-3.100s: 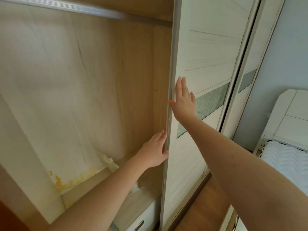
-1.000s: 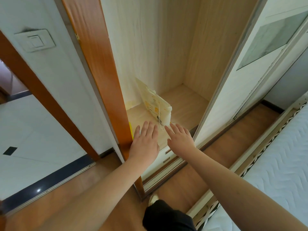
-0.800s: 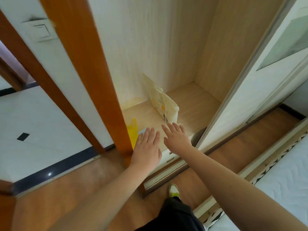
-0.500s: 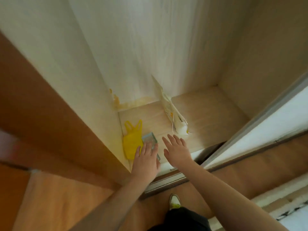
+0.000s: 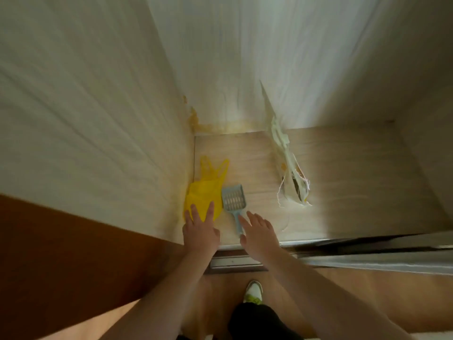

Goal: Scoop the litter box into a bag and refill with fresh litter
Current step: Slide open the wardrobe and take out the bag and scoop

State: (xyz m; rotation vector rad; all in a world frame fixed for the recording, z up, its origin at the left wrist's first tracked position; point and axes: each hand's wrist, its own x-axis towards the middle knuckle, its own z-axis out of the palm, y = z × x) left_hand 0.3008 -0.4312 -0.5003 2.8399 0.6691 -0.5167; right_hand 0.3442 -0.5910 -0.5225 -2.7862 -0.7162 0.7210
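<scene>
Both hands reach down into the bottom of an open wardrobe, and both are spread flat with straight fingers, holding nothing. The left hand (image 5: pixel 199 229) has its fingertips on or just over the near end of a yellow plastic bag (image 5: pixel 204 192), which lies flat on the wardrobe floor (image 5: pixel 343 180) tight against the left side panel (image 5: pixel 110 143). The right hand (image 5: pixel 259 234) hovers at the handle end of a pale blue litter scoop (image 5: pixel 234 200); whether its fingers touch the handle cannot be told.

The scoop lies just right of the bag, touching or nearly touching its edge. Its long axis runs away from the person, slotted head at the far end and handle pointing back toward the front edge, so the handle meets the right hand first. It looks like a short forward curl of the fingers would take it. The bag's handles point to the back, so the left hand would likely have to gather the near end of the bag.

A torn, pale litter sack (image 5: pixel 290 177) leans against the back wall, well to the right of the scoop. Bare wardrobe floor lies between them and further right. On the left the panel crowds the bag. No litter box is in view.
</scene>
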